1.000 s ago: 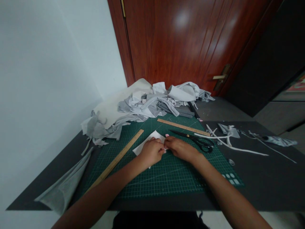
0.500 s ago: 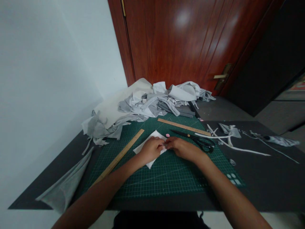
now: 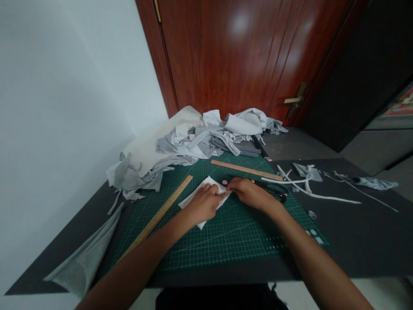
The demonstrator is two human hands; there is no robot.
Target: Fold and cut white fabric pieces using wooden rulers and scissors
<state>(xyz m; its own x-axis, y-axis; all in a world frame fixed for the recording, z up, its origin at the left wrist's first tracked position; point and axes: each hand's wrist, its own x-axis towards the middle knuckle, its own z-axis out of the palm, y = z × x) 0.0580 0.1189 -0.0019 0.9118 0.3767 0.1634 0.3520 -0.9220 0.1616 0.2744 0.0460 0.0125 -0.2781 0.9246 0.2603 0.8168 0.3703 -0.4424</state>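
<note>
A folded piece of white cloth (image 3: 190,201) lies on the green cutting mat (image 3: 206,245). My left hand (image 3: 204,202) rests on top of it, index finger stretched toward the cloth's right corner. At that corner my right hand (image 3: 243,190) pinches the edge of the cloth between thumb and fingers. Just beyond the fingertips is a small pink piece (image 3: 225,182), perhaps tailor's chalk. Black scissors (image 3: 277,189) lie partly hidden behind my right hand.
One wooden ruler (image 3: 161,211) lies left of the cloth, another wooden ruler (image 3: 247,170) beyond it. Grey and white fabric scraps (image 3: 206,137) are heaped at the back. White strips (image 3: 322,199) lie to the right, and a grey cloth piece (image 3: 87,254) hangs over the front left edge.
My left index finger has straightened over the cloth. My right hand has shifted slightly right along the cloth's corner, covering more of the scissors. The view has turned slightly.
</note>
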